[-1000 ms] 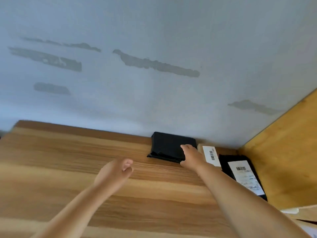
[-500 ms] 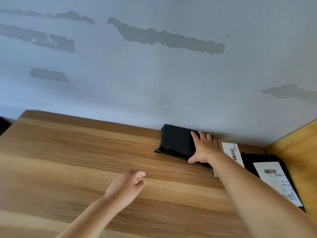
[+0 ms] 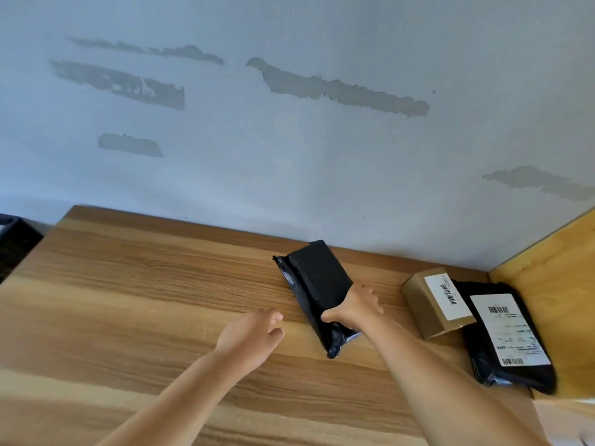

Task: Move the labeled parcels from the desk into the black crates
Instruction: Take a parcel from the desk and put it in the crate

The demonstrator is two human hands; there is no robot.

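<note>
— Since half a second back, what shifted?

— Swung round, mostly: the black parcel lay square against the wall and now sits slanted on the bench, its far corner still near the wall, its near end pulled toward the person. No label shows on its upper face.

— And the right hand?

— Clamped over the parcel's near-right part. The thumb hooks across the top of the wrap, while the fingers curl down over the right edge, so the parcel lies between thumb and fingers.

— The left hand?

— Hovering just left of the parcel's near end, not touching it, fingers loosely bent and holding nothing. Whether it touches the bench I cannot tell.

— Anything else around?

— 2 more parcels to the right: a brown carton with a white barcode label, and touching it a black bag with a bigger label, tucked against the wooden side panel. At the far left edge, a dark crate pokes into view beside the bench.
</note>
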